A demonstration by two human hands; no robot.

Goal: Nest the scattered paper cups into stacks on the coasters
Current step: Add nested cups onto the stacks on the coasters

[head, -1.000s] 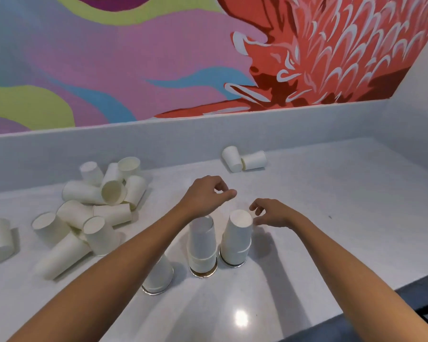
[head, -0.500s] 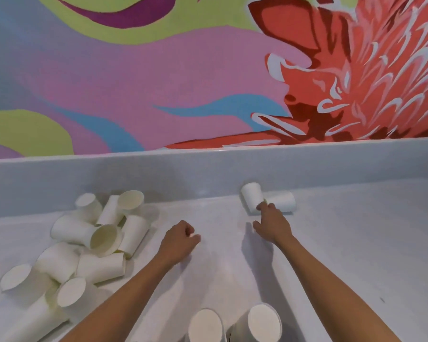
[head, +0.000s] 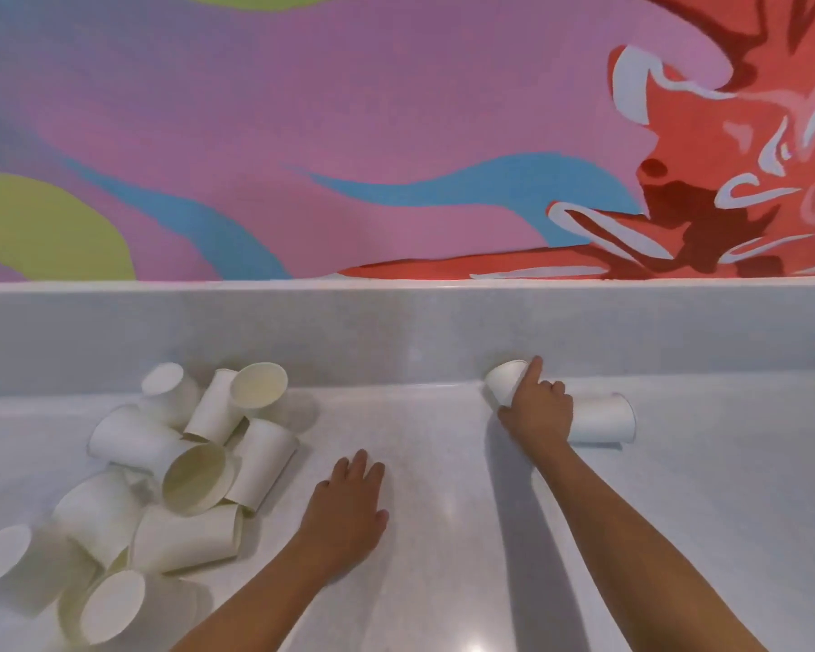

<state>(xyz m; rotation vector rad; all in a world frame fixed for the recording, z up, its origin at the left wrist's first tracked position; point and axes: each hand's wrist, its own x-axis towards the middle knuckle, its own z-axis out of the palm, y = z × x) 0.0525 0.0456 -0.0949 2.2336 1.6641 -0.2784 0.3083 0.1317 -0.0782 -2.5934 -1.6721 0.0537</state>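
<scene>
My right hand reaches to the back of the white counter and wraps around a white paper cup lying against the backsplash. A second cup lies on its side just right of that hand. My left hand rests flat on the counter with fingers spread, holding nothing. A pile of several white paper cups lies scattered on the left, most of them on their sides. The coasters and their stacks are out of view below the frame.
A low white backsplash runs along the back of the counter, under a colourful mural. Bare counter surface extends to the right of my right arm.
The view has tilted up, so the stacks on the coasters have dropped out of frame. My right hand has moved forward onto the far cup and closed on it. My left hand has opened flat.
</scene>
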